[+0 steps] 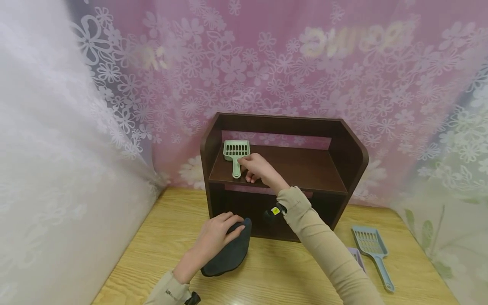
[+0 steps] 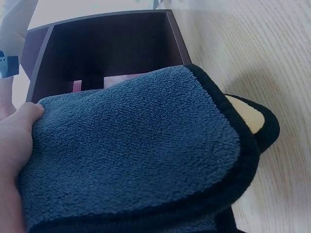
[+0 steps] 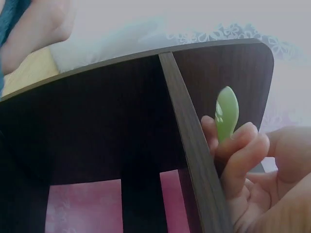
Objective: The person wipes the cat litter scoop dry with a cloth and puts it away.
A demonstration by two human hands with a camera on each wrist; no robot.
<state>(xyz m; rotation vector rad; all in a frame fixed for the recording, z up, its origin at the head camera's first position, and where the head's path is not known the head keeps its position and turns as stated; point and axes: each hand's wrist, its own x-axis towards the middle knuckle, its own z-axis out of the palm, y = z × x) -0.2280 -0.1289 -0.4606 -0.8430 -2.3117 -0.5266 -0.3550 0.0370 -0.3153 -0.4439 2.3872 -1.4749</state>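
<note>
A pale green slotted litter scoop (image 1: 236,167) lies on the upper board of a dark brown shelf (image 1: 301,167), at its left end, handle towards the front edge. My right hand (image 1: 261,167) pinches its handle from the right, and the other fingers curl at the board's front edge. In the right wrist view the green handle end (image 3: 227,114) stands out above the fingers. My left hand (image 1: 215,233) grips a folded dark blue cloth (image 2: 136,145) with black edging, held in front of the shelf's lower left. The thumb lies over the cloth's near face.
On the wooden table (image 1: 282,271), right of the shelf, lies a blue slotted scoop (image 1: 380,264). A purple scoop (image 1: 357,257) beside it is mostly hidden behind my right sleeve. Flowered pink curtain (image 1: 251,72) hangs behind the shelf, with white curtain (image 1: 57,169) on the left.
</note>
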